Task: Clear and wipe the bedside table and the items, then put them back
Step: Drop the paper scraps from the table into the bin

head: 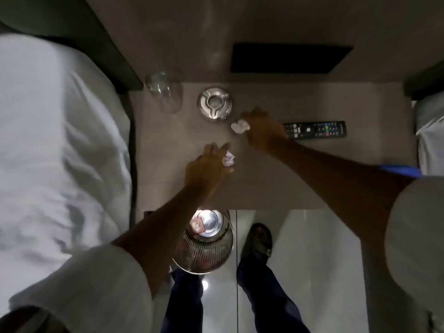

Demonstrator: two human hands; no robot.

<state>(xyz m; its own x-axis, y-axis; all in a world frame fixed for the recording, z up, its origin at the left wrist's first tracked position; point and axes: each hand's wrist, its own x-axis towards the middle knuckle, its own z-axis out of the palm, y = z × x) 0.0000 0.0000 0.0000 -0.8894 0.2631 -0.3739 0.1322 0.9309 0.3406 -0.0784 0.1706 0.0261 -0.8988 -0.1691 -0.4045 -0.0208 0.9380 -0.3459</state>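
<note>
Over the table (276,183), both hands are down at the surface, each at a crumpled paper wad. Left hand (206,167) has fingers curled around the nearer paper wad (228,159), looks like a pinch grip, though blur makes contact hard to confirm. Right hand (262,131) is closed over the edge of the farther paper wad (239,126), which sits just beside the metal ashtray (215,103). Remote control (317,130) lies flat to the right, its near end hidden under the right hand. Clear drinking glass (165,93) stands at the table's back-left corner, next to the bed (48,140) with white sheets. Dark rectangular panel (290,59) is on the wall behind the table. On the floor (312,260) in front of the table, a wire wastebasket (206,248) with some scraps inside, partly under the left forearm.
</note>
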